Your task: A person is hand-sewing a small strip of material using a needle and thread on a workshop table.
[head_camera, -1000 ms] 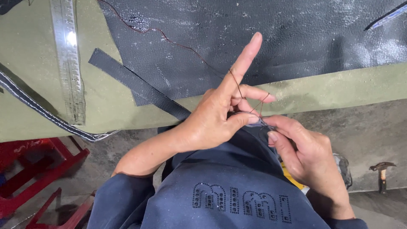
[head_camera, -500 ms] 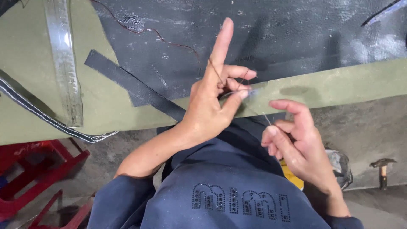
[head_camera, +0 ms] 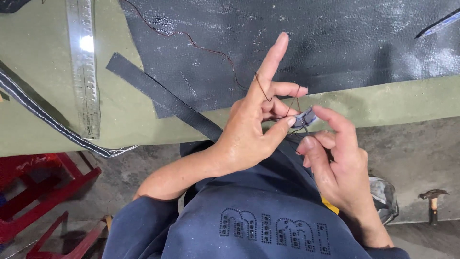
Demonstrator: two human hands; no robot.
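Note:
My left hand is raised over the table edge with the index finger pointing up. A thin dark red thread is looped around that finger and trails back across a black leather sheet. Thumb and middle finger pinch the end of a dark strap that lies slantwise on the olive table top. My right hand meets the left at the strap's end, fingertips on the same small grey piece. Whether a needle is in the right fingers I cannot tell.
A clear ruler lies on the table at the left. A black band with white stitching hangs over the table edge. A red stool stands on the floor at lower left, a hammer lies at lower right.
My right hand, which had drawn away down to the right with the thread, has come back up to the strap's end. The left hand stays raised, index finger still up.

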